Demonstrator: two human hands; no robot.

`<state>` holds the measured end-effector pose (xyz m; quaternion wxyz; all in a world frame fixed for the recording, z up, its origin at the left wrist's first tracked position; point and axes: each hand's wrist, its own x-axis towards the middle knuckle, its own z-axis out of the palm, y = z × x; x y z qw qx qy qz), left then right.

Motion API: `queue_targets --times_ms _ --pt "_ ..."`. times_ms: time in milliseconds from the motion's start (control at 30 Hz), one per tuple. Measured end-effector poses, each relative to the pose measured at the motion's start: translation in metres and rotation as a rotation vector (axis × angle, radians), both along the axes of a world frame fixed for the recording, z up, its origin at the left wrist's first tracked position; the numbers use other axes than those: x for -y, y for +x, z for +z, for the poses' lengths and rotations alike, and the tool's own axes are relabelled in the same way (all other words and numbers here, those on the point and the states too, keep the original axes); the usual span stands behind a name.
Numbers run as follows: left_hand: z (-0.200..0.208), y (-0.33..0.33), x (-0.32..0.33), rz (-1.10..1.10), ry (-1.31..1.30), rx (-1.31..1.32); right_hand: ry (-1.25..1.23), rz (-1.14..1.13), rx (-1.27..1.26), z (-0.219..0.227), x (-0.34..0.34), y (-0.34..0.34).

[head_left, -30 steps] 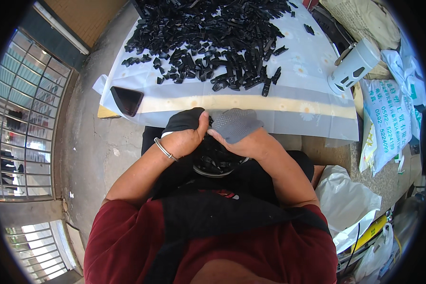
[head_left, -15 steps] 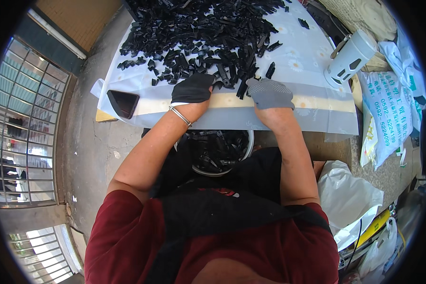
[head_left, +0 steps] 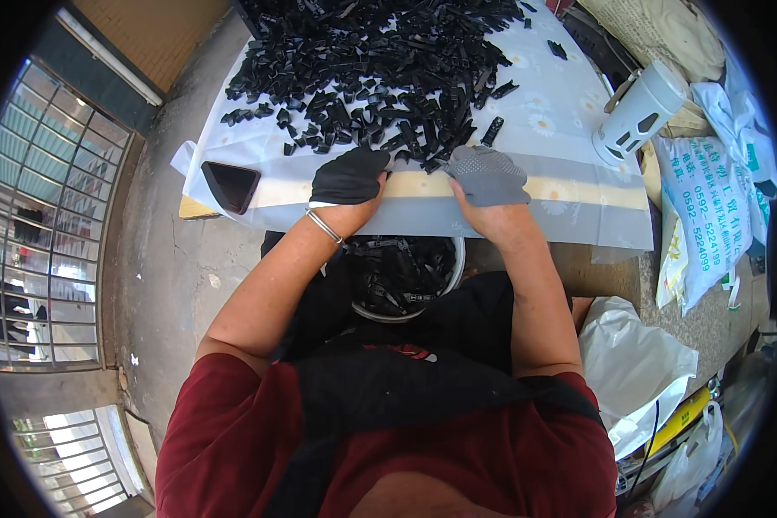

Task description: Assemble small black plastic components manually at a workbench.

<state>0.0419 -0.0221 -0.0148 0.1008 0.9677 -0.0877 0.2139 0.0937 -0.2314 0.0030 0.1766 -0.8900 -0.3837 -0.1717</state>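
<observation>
small, angular, black plastic-looking pieces (head_left: 371, 73) heaped on a white, flower-printed tablecloth (head_left: 570, 129); more in a round, white-rimmed bucket (head_left: 460, 259) below its near edge. judging by amounts, a share sits in the bucket, the larger part left on the cloth. black-gloved left hand (head_left: 351, 179) and grey, dotted-gloved right hand (head_left: 490, 177) at the heap's near edge, pieces just beyond and between. fingers curled; cannot tell whether either grips anything.

Black pieces (head_left: 363, 78) stand out against a white worktop cover (head_left: 570, 95) printed with yellow-centred daisies (head_left: 541, 123) and crossed by a cream band (head_left: 591, 193); a black glove (head_left: 345, 179), dotted grey glove (head_left: 494, 177), maroon sleeves (head_left: 211, 406), black apron (head_left: 397, 395) and grey-white flask (head_left: 632, 109) with dark patches.
</observation>
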Motion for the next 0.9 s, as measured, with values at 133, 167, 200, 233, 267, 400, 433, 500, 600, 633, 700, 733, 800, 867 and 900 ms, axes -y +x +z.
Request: queue_targets --times_ms 133,167,200,233,267,400,433,500,600,633,700,733,800,867,900 --pt "-0.004 -0.002 0.0 0.012 -0.041 -0.006 0.124 0.063 -0.085 -0.001 -0.007 -0.007" --pt "-0.007 -0.005 0.0 0.016 -0.097 0.048 0.205 0.115 -0.103 -0.003 -0.009 -0.01" --pt "-0.003 -0.008 0.001 0.009 -0.099 0.045 0.204 0.108 -0.105 -0.002 -0.01 -0.014" --pt "0.007 -0.014 0.004 0.022 -0.189 -0.07 0.253 0.15 -0.221 0.0 -0.012 -0.019" --pt "0.014 -0.02 0.006 0.034 -0.278 -0.185 0.303 0.191 -0.338 0.002 -0.014 -0.023" --pt "0.021 -0.034 0.006 -0.031 -0.321 -0.144 0.135 0.231 -0.338 0.008 -0.02 -0.028" --pt "0.021 -0.035 0.005 -0.028 -0.322 -0.142 0.092 0.24 -0.37 0.012 -0.02 -0.028" --pt "0.021 -0.036 0.002 -0.054 -0.296 -0.084 0.048 0.248 -0.4 0.012 -0.021 -0.028" --pt "0.016 -0.039 0.0 -0.092 -0.309 -0.077 0.245 0.18 -0.497 0.007 -0.02 -0.031" --pt "0.017 -0.041 0.0 -0.092 -0.309 -0.075 0.241 0.223 -0.479 0.012 -0.019 -0.034" --pt "0.023 -0.045 0.003 -0.095 -0.311 -0.097 0.238 0.265 -0.458 0.015 -0.019 -0.035" --pt "0.026 -0.046 0.003 -0.096 -0.31 -0.096 0.253 0.296 -0.581 0.016 -0.019 -0.034" --pt "0.029 -0.047 0.003 -0.082 -0.318 -0.126 0.267 0.328 -0.705 0.015 -0.02 -0.034" --pt "0.031 -0.048 0.002 -0.097 -0.304 -0.098 0.211 0.276 -0.631 0.013 -0.023 -0.035" --pt "0.032 -0.048 0.002 -0.117 -0.289 -0.07 0.211 0.275 -0.632 0.01 -0.024 -0.035"
